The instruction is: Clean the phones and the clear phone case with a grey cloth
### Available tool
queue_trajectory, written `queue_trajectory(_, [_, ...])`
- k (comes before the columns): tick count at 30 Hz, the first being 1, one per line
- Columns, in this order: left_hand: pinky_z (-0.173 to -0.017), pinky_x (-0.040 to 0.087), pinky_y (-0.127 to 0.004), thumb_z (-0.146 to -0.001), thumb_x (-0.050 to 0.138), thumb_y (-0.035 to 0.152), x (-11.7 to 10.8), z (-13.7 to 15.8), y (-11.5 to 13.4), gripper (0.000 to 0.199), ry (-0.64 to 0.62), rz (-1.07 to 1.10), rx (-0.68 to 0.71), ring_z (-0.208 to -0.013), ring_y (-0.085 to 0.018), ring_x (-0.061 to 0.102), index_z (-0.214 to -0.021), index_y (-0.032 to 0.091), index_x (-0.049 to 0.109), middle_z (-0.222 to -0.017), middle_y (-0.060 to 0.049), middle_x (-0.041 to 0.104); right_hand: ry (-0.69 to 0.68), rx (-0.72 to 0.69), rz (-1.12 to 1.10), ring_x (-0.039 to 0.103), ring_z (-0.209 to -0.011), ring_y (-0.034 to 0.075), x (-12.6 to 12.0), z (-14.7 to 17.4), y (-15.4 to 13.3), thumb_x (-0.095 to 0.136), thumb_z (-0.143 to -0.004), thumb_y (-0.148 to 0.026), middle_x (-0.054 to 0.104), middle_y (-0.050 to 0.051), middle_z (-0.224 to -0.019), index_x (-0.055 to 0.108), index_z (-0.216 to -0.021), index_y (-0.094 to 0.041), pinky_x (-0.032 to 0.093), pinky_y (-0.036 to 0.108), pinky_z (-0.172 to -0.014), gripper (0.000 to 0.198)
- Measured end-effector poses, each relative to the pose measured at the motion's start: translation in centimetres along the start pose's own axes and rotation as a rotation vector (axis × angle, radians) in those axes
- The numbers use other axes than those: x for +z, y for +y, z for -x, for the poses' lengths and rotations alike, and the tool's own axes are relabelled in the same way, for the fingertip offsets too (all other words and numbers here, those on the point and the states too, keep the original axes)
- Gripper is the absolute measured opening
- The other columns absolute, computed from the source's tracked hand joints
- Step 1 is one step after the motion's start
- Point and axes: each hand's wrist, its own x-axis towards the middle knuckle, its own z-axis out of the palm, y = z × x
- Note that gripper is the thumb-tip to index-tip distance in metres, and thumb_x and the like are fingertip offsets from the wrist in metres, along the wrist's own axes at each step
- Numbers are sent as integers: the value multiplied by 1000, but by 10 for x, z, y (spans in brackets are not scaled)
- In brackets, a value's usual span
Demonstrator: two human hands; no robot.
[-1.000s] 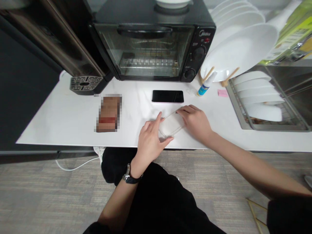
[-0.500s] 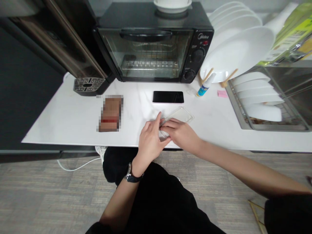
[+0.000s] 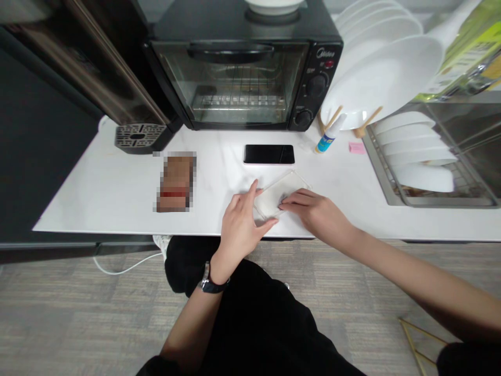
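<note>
— White worktop (image 3: 97,209), black toaster oven (image 3: 237,81) standing at the back. Where's the clear phone case (image 3: 273,191) from your side?

— Lying on the worktop near its front edge, just on the person's side of the black phone (image 3: 269,154).

— Which way does it point?

— Slantwise. Its long axis runs from the near left end up to the far right, while the phone lies almost straight across.

— And the hands?

— Left hand (image 3: 240,222) has thumb and forefinger spread around the near left end of the case. I can't tell how hard it presses. Right hand (image 3: 319,209) pinches a small greyish thing (image 3: 282,199) over the case, by the near long side; too small for me to say what.

— Wasn't that right hand closer to the other one?

— Half a second ago, yes, right up against the left fingertips, at the near end. Now it has drawn off to the right, baring more of the case. The left hand has hardly shifted, and the case keeps its slant.
</note>
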Motion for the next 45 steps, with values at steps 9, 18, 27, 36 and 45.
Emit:
queue_trajectory(9, [-120,60,-47,-91,98,37,-2,0,0,110,-10,12,-3,-134,-33,70,-180,23,36,-158,-9,76,41,125,165,79,-113,30,-2,14,30,55,-99,8,88,11,-120,87,-124,-15,70,42,-99,46])
queue_trajectory(18, [-120,59,-50,-92,95,35,-5,-1,3,107,-35,47,-28,-134,-34,69,-181,27,35,-159,-6,76,26,231,295,75,-108,32,7,0,39,53,-104,1,86,14,-122,85,-126,-13,63,43,-90,41])
queue_trajectory(27, [-119,60,-48,-92,96,37,-8,-3,4,108,-38,29,-17,-131,-32,70,-182,27,36,-158,-6,77,69,308,243,72,-102,32,16,-33,36,52,-105,-2,85,16,-116,86,-121,-13,58,43,-89,39])
queue_trajectory(36, [-120,60,-49,-89,98,34,-3,-3,3,110,-27,48,-30,-130,-34,70,-181,26,37,-158,-7,77,32,215,187,71,-105,31,31,-41,-2,62,-104,-1,84,14,-116,85,-118,-15,58,41,-87,31])
queue_trajectory(45, [-117,62,-49,-90,92,28,-2,-3,0,107,-26,22,-25,-131,-34,71,-181,22,38,-153,-10,79,-70,30,36,73,-120,29,30,-47,-31,68,-106,-4,83,14,-129,81,-127,-14,64,42,-104,26])
